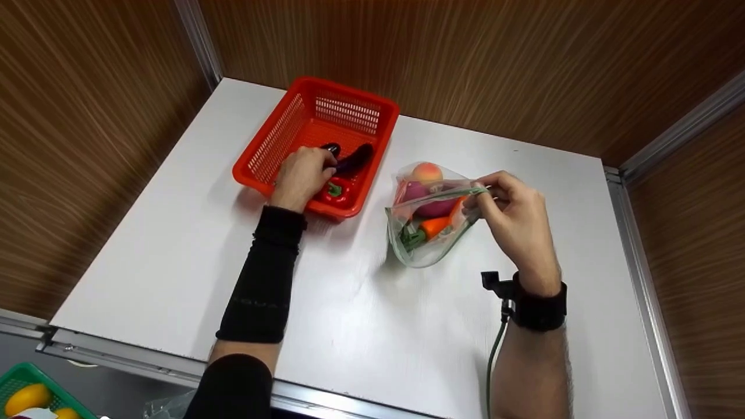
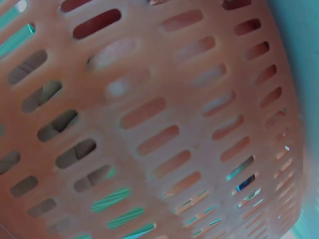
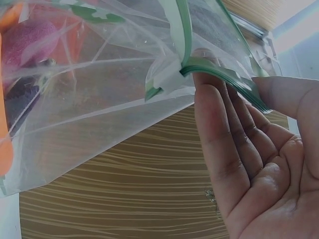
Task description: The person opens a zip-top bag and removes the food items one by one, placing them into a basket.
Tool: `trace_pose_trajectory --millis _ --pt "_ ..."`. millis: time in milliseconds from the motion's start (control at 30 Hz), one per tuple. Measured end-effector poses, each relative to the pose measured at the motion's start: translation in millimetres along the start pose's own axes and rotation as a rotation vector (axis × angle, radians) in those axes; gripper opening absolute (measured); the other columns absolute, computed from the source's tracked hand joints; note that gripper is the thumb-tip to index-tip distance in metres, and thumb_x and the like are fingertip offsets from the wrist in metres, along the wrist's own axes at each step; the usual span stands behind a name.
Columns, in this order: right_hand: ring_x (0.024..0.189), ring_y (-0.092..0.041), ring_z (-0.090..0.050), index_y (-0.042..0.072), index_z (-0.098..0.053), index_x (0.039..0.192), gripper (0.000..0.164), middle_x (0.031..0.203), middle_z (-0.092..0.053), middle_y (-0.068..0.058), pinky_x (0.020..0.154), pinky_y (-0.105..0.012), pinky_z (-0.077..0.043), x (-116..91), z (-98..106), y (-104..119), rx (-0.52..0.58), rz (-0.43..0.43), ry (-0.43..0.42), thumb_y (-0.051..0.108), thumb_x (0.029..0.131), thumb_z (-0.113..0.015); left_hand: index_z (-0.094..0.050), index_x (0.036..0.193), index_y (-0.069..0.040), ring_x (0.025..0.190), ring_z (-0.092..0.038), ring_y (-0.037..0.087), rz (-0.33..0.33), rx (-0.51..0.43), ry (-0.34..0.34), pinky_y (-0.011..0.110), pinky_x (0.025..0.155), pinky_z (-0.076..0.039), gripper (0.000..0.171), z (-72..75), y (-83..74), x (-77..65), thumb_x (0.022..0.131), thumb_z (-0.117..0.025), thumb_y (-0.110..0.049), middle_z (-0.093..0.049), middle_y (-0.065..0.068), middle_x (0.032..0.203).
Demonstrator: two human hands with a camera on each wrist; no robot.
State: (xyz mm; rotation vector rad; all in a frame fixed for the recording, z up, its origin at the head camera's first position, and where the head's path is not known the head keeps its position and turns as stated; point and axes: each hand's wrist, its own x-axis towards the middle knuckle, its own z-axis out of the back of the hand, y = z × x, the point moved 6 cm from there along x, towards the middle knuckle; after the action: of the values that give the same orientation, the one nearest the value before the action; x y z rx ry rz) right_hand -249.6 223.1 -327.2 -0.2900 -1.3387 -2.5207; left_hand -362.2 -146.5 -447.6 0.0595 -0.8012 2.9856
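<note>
My left hand (image 1: 302, 174) reaches over the near side of a red plastic basket (image 1: 247, 166). Its thumb and index fingertips are at the end of a long dark eggplant (image 1: 358, 158); whether they grip it I cannot tell. Another dark eggplant (image 1: 332, 149) shows just beyond the fingers, and a red bell pepper (image 1: 337, 191) lies beside the thumb. My right hand (image 1: 515, 215) pinches the green-edged mouth of a clear zip bag (image 3: 109, 99) between thumb and fingers. Inside the bag are a peach (image 1: 428, 173), a purple item (image 1: 433, 208) and a carrot (image 1: 435, 227) with a green top.
The basket and bag are on a white table (image 1: 349, 326) with wood-grain panels (image 1: 465, 64) around it. At the lower left, below table level, a green basket (image 1: 52, 390) holds yellow items. A cable (image 1: 495, 355) runs from the right wrist band. Basket slats (image 2: 149, 144) fill the left wrist view.
</note>
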Motion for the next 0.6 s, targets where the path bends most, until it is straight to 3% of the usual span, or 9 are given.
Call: trace_pose_trajectory --millis 133,267,533,600 --pt "0.078 0.001 -0.081 -0.004 -0.080 0.117 0.017 0.097 -0.088 -0.022 0.076 -0.014 -0.066 0.2 -0.3 -1.1 0.003 -0.010 0.006 0.010 0.116 -0.069 -0.086 0.137 -0.010 0.133 -0.080 0.041 -0.001 0.014 0.011 0.058 0.115 -0.064 0.027 0.6 -1.2 -1.3 0.114 -0.078 -0.022 -0.086 0.016 0.137" --pt "0.078 0.001 -0.081 -0.003 -0.080 0.118 0.017 0.098 -0.088 -0.022 0.077 -0.014 -0.066 0.1 0.0 -2.1 0.003 -0.016 0.006 0.009 0.116 -0.069 -0.084 0.139 -0.009 0.127 -0.081 0.038 -0.034 -0.023 -0.033 0.057 0.112 -0.065 0.028 12.1 -12.3 -6.4 0.115 -0.077 -0.022 -0.086 0.016 0.136" --pt "0.078 -0.001 -0.082 -0.004 -0.081 0.120 0.018 0.099 -0.088 -0.023 0.075 -0.015 -0.066 1.9 3.6 -4.7 0.006 -0.020 0.002 0.006 0.114 -0.067 -0.085 0.139 -0.013 0.128 -0.083 0.028 -0.228 -0.180 -0.190 0.049 0.116 -0.066 0.027 55.4 -69.8 -38.8 0.117 -0.076 -0.024 -0.087 0.009 0.136" --pt "0.076 0.002 -0.080 -0.008 -0.079 0.119 0.019 0.097 -0.087 -0.025 0.075 -0.013 -0.065 -0.8 4.4 6.7 0.016 -0.019 0.003 0.002 0.113 -0.065 -0.086 0.139 -0.012 0.131 -0.083 0.027 -0.290 -0.217 -0.207 0.047 0.119 -0.065 0.028 63.6 -86.5 -51.8 0.116 -0.076 -0.024 -0.087 0.009 0.137"
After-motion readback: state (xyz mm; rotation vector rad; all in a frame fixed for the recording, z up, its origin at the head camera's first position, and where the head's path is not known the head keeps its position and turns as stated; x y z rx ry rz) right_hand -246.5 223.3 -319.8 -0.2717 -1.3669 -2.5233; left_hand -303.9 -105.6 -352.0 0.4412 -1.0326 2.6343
